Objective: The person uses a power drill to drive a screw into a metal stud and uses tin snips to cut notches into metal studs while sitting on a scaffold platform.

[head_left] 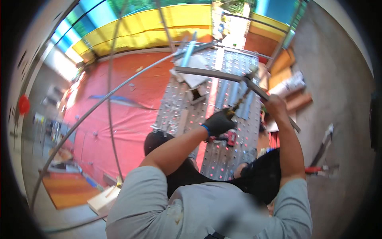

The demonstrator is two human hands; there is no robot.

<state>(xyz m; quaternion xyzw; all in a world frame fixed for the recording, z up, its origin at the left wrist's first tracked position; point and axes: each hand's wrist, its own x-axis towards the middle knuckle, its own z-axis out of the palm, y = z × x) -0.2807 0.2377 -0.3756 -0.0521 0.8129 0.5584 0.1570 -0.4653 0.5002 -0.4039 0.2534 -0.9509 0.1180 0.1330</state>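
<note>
My left hand (219, 122), in a dark glove with a blue cuff, is closed on a slim dark-and-yellow tool (238, 104), too blurred to identify, that reaches up to the bend of an angled grey metal bar (211, 73). My bare right hand (275, 104) grips that bar's shorter arm, right of the bend. Beneath is a perforated metal platform (187, 121) bearing grey-blue strips (233, 93), a white board (187, 75) and a small open box (197, 94). A red power tool (230, 138) lies just below my left hand.
Red sheeting (91, 127) covers the left area, crossed by long thin rods (85, 113). Wooden boards and a white roll (287, 85) lie at right, with a long dark tool (320, 149) on the grey floor. An orange panel (65, 191) is lower left; yellow sheeting (179, 20) spans the back.
</note>
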